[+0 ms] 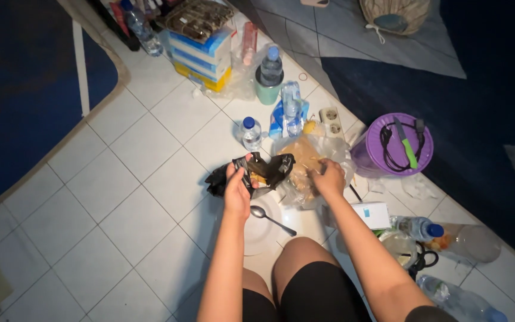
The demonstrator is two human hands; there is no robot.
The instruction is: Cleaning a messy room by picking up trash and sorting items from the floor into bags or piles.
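The fingers (241,175) of the left hand (237,189) are curled tight around the edge of a crumpled black plastic bag (257,173), thumb on top, holding it up just above a white plate (263,229). The right hand (329,179) reaches into a clear plastic bag (305,164) with something brownish inside; its fingers are bent and partly buried in the plastic, so whether they pinch anything cannot be told. The two bags touch each other above the tiled floor (126,179), in front of the person's knees.

One metal spoon (271,219) lies on the plate, handle pointing toward the right knee. Six clear water bottles show: one with a blue cap (250,132) just beyond the black bag, one standing in a green cup (269,74), one lying on a blue packet (291,104), one far off by the stacked boxes (204,50), and two lying on the right-hand tiles near the rug's edge (418,228). One purple tub (397,146) stands to the right of the clear bag, with a green-handled knife (406,146) and a black cord on its lid. One white wall-socket block (330,119) lies behind the bags. A small white box (372,213) and black scissors (425,260) sit beside the right forearm, crowding that side.
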